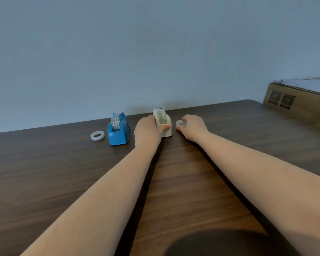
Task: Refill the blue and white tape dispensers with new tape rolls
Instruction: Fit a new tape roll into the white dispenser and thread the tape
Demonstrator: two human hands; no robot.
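A blue tape dispenser (118, 129) stands near the far edge of the dark wooden table (63, 172), with a tape roll in it. A loose white tape roll (97, 135) lies flat just left of it. To the right stands the white tape dispenser (163, 121), also loaded with a roll. My left hand (148, 129) grips its left side, thumb across the near end. My right hand (193, 127) rests on the table to the right of the white dispenser, fingers closed on a small white tape roll (180, 123).
A cardboard box (296, 102) with paper on top sits at the far right corner. A plain wall (155, 52) rises directly behind the table. A dark rounded shape (220, 242) fills the bottom edge of the view.
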